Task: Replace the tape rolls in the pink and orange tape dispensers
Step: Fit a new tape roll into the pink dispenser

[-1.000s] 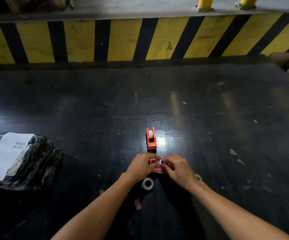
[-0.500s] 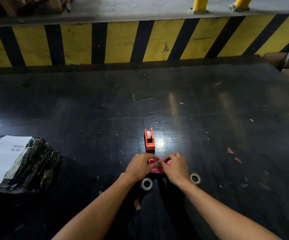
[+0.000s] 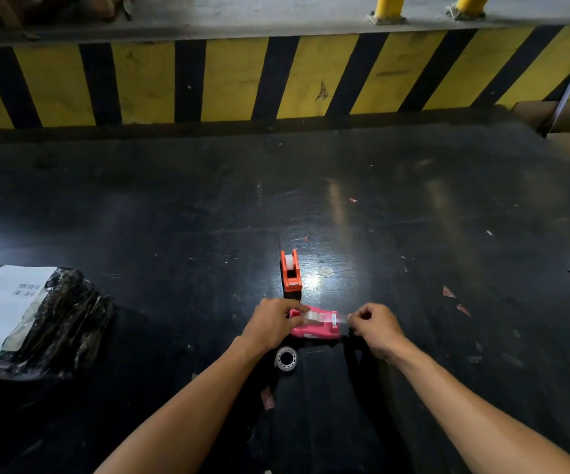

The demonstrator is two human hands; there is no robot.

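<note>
Head view: my left hand [image 3: 271,325] is closed on the pink dispenser [image 3: 316,325] to brace it; my right hand [image 3: 375,325] pinches the tape end [image 3: 341,318], pulling it over the cutter. Orange dispenser [image 3: 290,271] sits beyond both hands, spare roll [image 3: 286,358] under my left wrist. Half a second back the hands were together; right has now drawn away.

Black floor [image 3: 174,217]: 2 dispensers [image 3: 290,270], parcel [image 3: 30,319]

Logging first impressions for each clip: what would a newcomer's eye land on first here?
Probably the bright pink tape dispenser low in the centre, steadied by the left hand while the right hand pinches a strip of clear tape drawn past its cutter end. Just beyond stands the orange tape dispenser on the glossy black floor, and across the top runs the yellow-and-black striped barrier.
</note>
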